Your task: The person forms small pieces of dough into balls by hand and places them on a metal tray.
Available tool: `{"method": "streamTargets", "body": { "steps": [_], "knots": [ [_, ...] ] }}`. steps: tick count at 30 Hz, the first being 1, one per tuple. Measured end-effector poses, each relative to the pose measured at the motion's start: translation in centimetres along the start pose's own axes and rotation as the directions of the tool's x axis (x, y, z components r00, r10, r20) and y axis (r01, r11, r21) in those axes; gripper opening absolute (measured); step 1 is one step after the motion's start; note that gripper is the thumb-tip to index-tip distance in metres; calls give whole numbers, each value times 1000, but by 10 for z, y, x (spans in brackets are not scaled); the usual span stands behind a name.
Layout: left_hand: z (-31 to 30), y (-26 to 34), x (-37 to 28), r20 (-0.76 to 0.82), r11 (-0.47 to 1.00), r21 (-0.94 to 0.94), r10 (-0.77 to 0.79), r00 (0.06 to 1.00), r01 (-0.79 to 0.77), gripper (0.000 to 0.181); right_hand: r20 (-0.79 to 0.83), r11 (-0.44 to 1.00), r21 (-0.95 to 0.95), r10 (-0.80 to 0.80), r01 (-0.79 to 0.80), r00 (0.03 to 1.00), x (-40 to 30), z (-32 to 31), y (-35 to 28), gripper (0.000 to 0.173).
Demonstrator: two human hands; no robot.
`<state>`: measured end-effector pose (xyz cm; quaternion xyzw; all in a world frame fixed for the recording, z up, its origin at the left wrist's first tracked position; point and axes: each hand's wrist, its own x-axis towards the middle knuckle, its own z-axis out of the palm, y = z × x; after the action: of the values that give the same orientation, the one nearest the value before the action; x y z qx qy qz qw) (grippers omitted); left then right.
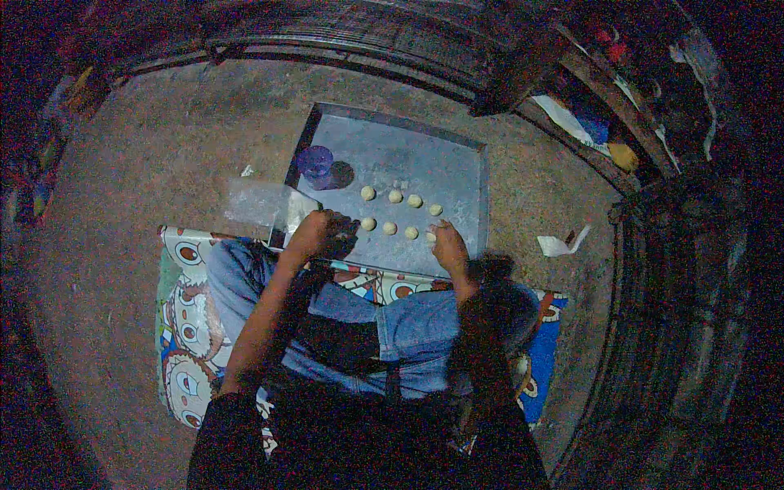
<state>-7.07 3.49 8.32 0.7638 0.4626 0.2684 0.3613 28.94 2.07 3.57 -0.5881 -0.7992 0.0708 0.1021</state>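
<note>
Several small pale balls, apparently dough, lie in two rows on a grey metal tray (392,138) in front of me. My right hand (451,248) is at the right end of the near row, thumb and fingers around a pale ball (432,237). Another ball (435,209) sits just beyond it. Over the tray's near left part is my left hand (327,234), fingers curled inward; whether anything is inside is hidden. Right beside it lies the near row's leftmost ball (368,223). A purple translucent cup (315,164) stands at the tray's left side.
A clear plastic sheet or bag (254,205) overlaps the tray's left edge. Under my legs spreads a cartoon-printed mat (190,343) on the rough floor (141,159). A white paper scrap (560,245) lies to the right. Dark slatted furniture (367,46) borders the far side.
</note>
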Motion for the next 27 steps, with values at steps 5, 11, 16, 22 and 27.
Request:
{"method": "streamTargets", "body": {
  "steps": [5, 11, 16, 22, 27],
  "knots": [
    [3, -14, -10, 16, 960, -249, -128, 992, 128, 26, 174, 982, 139, 104, -129, 979, 7, 25, 24, 45],
    [4, -2, -10, -81, 999, 50, -16, 997, 20, 24, 97, 968, -217, -106, 125, 990, 11, 34, 21, 44],
    [3, 30, -11, 16, 925, -308, -227, 974, 221, 15, -47, 994, -109, -33, 28, 998, 4, 48, 51, 51],
    [10, 5, -8, 35, 959, -213, -183, 983, 186, 13, 96, 991, 89, 94, -103, 991, 16, 9, 13, 44],
    [18, 7, -5, 60, 924, -320, -203, 977, 211, 20, 0, 1000, -9, 3, -3, 1000, 8, 19, 34, 43]
  ]
}}
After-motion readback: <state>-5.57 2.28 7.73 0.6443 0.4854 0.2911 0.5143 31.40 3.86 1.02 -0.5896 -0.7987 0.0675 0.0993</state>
